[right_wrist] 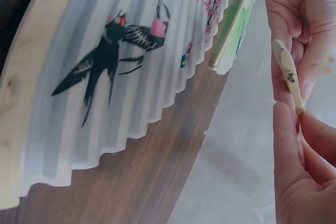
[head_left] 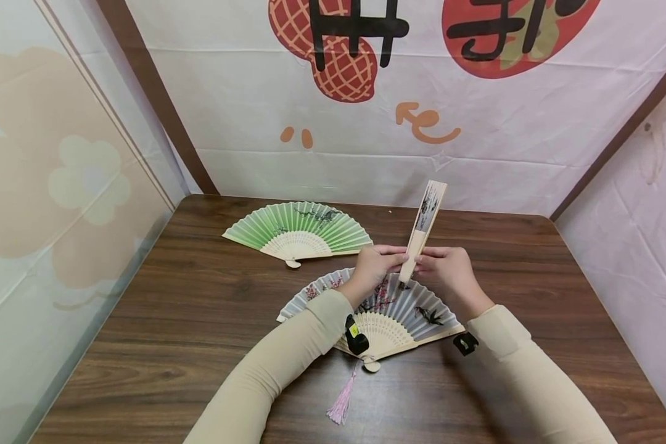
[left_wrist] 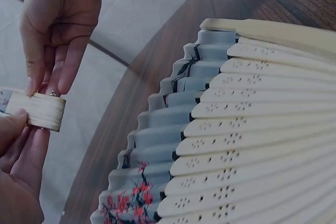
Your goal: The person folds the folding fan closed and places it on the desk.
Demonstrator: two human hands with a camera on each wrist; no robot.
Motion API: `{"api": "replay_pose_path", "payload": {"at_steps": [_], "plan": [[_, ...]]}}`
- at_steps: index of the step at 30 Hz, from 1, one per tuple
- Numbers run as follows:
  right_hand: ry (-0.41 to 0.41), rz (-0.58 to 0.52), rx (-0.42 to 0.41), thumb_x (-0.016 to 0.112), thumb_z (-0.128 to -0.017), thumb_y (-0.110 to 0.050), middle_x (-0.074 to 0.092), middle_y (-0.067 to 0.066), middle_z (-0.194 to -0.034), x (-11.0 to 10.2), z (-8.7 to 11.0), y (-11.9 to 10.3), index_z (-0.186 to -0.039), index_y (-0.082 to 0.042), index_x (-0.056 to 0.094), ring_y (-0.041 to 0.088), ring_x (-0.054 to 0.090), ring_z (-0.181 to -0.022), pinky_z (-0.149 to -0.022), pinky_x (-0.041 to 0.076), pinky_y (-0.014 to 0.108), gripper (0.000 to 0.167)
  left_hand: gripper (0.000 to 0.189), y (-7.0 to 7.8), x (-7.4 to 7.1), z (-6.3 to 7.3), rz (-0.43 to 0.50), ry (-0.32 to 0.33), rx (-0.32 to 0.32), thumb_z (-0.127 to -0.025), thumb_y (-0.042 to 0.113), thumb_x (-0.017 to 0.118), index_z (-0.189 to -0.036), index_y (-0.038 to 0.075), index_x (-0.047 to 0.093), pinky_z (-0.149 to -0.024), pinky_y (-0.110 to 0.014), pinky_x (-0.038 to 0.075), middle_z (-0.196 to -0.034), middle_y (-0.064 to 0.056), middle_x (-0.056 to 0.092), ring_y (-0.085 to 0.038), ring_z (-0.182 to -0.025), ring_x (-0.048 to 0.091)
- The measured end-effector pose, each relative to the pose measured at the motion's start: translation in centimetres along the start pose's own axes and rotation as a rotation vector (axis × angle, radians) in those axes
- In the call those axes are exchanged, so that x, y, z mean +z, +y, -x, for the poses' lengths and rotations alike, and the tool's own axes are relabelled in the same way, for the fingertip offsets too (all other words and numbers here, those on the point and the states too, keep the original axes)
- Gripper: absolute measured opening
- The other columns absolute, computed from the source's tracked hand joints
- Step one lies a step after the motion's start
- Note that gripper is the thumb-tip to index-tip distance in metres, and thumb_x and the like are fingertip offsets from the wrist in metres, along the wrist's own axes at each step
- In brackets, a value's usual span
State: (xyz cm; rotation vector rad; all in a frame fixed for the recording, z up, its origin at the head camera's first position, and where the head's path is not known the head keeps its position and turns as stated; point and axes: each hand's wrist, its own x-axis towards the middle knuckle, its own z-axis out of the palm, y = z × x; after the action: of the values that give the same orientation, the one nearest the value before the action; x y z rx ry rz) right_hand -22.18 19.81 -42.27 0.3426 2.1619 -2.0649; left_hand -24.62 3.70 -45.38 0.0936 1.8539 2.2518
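Folded fan (head_left: 418, 237): closed; held above the worktop (head_left: 200, 320), right of centre, pivot end down, upper end tilted toward the far right corner.
Grip: left hand (head_left: 373, 269) pinches its left side; right hand (head_left: 452, 271) pinches its right side. Both grips are narrow, on the lower ribs.
Gray fan (head_left: 385, 332): spread on the worktop, below the hands; its tassel (head_left: 341, 399) points toward the near edge.
Green fan (head_left: 305, 229): spread near the far edge, left of centre.
Progress (judged): two fans spread; the folded fan not yet spread.
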Motion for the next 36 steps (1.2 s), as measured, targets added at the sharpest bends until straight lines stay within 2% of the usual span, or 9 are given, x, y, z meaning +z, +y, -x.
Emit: {"api": "replay_pose_path", "payload": {"at_steps": [2,8,14,21,24,29,36], "plan": [[0.027,0.034,0.014,0.07,-0.09,-0.003,0.072,-0.001,-0.072,0.2,0.6,-0.9,-0.13,0.015,0.056,0.011,0.073,-0.066,-0.072,0.065,0.032,0.046,0.02,-0.1,0.2,-0.1,0.01,0.004,0.001,-0.087,0.0,0.073,-0.106,-0.007,0.074,-0.079,-0.027,0.063,-0.103,-0.021,0.075,-0.023,-0.09,0.076],[0.055,0.057,0.045,0.067,-0.093,-0.001,0.07,-0.009,-0.068,-0.5,0.5,-1.2,-0.13,0.015,0.056,0.004,0.07,-0.06,-0.065,0.063,0.021,0.042,0.022,-0.8,1.4,-0.7,0.005,0.059,-0.053,-0.089,0.002,0.073,-0.108,-0.006,0.073,-0.081,-0.03,0.064,-0.109,-0.023,0.073,-0.027,-0.095,0.074],[0.049,0.129,0.07,0.064,-0.093,0.0,0.071,0.001,-0.075,-1.2,-0.4,-1.0,-0.129,0.018,0.055,0.005,0.068,-0.059,-0.063,0.063,0.023,0.041,0.019,-1.6,3.0,-1.3,0.024,0.137,-0.087,-0.087,-0.001,0.073,-0.105,-0.008,0.074,-0.077,-0.028,0.064,-0.104,-0.024,0.074,-0.026,-0.092,0.075],[0.022,0.243,0.12,0.065,-0.094,-0.003,0.072,0.02,-0.107,-2.4,-2.3,-0.7,-0.13,0.016,0.055,0.004,0.069,-0.061,-0.068,0.063,0.022,0.041,0.016,-2.0,4.4,-1.9,0.038,0.185,-0.124,-0.087,-0.001,0.072,-0.101,-0.009,0.074,-0.078,-0.029,0.064,-0.104,-0.022,0.075,-0.027,-0.096,0.074],[-0.002,0.27,0.143,0.064,-0.095,-0.003,0.073,0.015,-0.1,-2.7,-3.0,-0.7,-0.131,0.015,0.054,0.004,0.068,-0.063,-0.07,0.064,0.023,0.042,0.015,-2.2,4.9,-2.3,0.029,0.212,-0.136,-0.087,-0.002,0.072,-0.1,-0.009,0.074,-0.078,-0.029,0.064,-0.103,-0.022,0.075,-0.026,-0.095,0.074],[-0.028,0.267,0.178,0.062,-0.094,0.0,0.068,0.0,-0.078,-3.0,-4.3,-0.2,-0.132,0.018,0.052,0.004,0.066,-0.063,-0.068,0.063,0.022,0.042,0.013,-2.6,5.6,-2.9,-0.056,0.261,-0.147,-0.086,-0.003,0.072,-0.098,-0.009,0.074,-0.076,-0.027,0.064,-0.1,-0.022,0.075,-0.026,-0.091,0.075],[0.008,0.289,0.225,0.062,-0.094,0.001,0.065,0.0,-0.081,-3.1,-5.3,0.3,-0.129,0.017,0.054,0.005,0.063,-0.064,-0.069,0.064,0.023,0.039,0.009,-2.9,6.3,-3.6,-0.239,0.306,-0.165,-0.084,-0.001,0.075,-0.092,-0.005,0.077,-0.07,-0.024,0.064,-0.094,-0.019,0.076,-0.023,-0.083,0.076]]}}
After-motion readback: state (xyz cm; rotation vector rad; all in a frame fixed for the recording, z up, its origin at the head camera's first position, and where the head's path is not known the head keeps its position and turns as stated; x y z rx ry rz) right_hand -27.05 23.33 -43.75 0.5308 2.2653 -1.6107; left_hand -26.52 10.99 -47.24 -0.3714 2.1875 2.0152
